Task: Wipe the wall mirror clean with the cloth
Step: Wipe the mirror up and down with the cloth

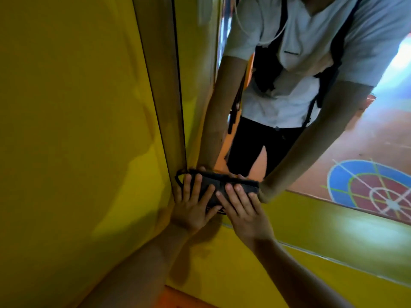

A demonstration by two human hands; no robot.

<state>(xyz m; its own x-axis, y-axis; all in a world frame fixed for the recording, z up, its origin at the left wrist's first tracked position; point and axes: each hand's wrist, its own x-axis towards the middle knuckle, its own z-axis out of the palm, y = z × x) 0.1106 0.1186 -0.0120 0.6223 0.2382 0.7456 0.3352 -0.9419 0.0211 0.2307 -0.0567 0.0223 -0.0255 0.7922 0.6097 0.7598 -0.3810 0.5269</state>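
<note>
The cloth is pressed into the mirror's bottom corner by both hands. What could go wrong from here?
1. The left hand and right hand press flat fingers close to the edges of the cloth; a bare fingertip sliding off could smudge the mirror.
2. The cloth's loop lies over the frame and might snag there.
3. Leaning on the glass with both hands could strain it.

Both forearms reach up toward the cloth [222,182] from below it and converge there. The left hand [192,205] lies flat on the cloth's left half, fingers straight and spread. The right hand [243,211] presses the cloth's right half, fingers straight, just beside the left hand.
</note>
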